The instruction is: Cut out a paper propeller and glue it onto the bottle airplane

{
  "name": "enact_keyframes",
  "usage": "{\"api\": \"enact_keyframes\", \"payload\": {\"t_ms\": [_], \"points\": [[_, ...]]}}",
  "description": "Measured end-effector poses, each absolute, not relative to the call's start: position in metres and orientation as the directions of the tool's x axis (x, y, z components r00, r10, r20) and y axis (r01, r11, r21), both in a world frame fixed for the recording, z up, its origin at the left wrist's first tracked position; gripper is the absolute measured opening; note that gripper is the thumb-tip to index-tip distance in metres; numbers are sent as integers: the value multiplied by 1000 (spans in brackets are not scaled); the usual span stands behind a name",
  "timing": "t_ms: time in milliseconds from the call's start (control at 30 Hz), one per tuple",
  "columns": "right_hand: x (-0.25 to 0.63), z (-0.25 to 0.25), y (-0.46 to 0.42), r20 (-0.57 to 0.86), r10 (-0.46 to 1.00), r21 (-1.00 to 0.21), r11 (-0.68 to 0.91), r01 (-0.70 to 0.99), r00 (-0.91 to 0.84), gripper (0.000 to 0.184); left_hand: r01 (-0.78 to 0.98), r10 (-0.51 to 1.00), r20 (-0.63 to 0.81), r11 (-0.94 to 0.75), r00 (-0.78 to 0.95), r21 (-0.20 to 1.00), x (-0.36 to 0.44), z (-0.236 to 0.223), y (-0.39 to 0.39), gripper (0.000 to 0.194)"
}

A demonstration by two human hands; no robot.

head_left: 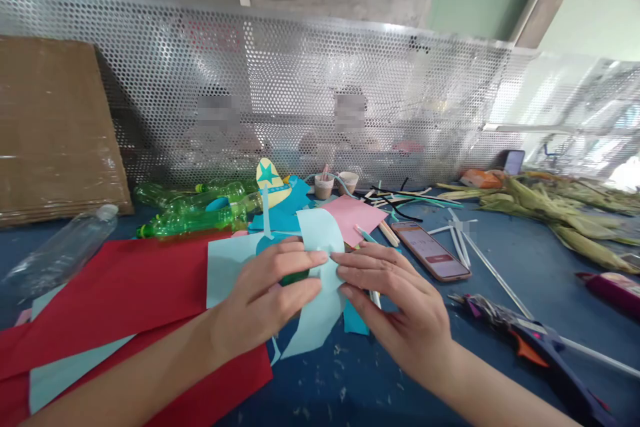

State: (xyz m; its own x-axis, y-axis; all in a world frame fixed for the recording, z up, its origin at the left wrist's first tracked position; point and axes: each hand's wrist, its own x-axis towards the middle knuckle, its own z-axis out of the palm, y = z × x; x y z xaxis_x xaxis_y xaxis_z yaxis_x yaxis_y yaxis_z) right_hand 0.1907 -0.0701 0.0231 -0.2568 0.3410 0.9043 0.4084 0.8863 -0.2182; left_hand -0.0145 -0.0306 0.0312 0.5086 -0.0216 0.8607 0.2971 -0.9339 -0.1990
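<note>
A curved light blue paper piece (317, 317) is held upright between my two hands, above the blue table. My left hand (273, 283) grips its left side, thumb and fingers drawn together near the middle. From the right, my right hand (400, 300) pinches the paper's edge with its fingertips close to the left ones. A green and blue object is partly hidden behind my left fingers; its kind I cannot make out. Just beyond stands a pale yellow paper shape with a teal star (269, 175). Pink paper (355, 215) lies behind the curved piece.
Red paper sheets (150, 280) and green plastic bottles (200, 219) lie left. On the right are a phone (433, 253), a glue gun (537, 340), white sticks and corn husks (540, 207). Two cups (323, 185) stand before a perforated metal panel (300, 80); cardboard (55, 133) leans left.
</note>
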Motion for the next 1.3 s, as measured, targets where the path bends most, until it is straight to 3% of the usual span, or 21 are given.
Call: {"api": "enact_keyframes", "payload": {"t_ms": [367, 633, 1000, 1300], "points": [[189, 25, -69, 898, 362, -251, 888, 384, -249, 21, 350, -43, 858, -902, 512, -254, -16, 35, -31, 12], [186, 26, -70, 920, 344, -236, 869, 436, -188, 13, 280, -5, 857, -944, 515, -174, -21, 32, -26, 14], [186, 25, -67, 929, 328, -234, 880, 414, -172, 20, 315, -74, 867, -913, 493, -257, -15, 34, -26, 10], [184, 23, -66, 930, 333, -253, 887, 386, -155, 11, 324, -17, 860, -922, 511, -211, -17, 33, -30, 15]]}}
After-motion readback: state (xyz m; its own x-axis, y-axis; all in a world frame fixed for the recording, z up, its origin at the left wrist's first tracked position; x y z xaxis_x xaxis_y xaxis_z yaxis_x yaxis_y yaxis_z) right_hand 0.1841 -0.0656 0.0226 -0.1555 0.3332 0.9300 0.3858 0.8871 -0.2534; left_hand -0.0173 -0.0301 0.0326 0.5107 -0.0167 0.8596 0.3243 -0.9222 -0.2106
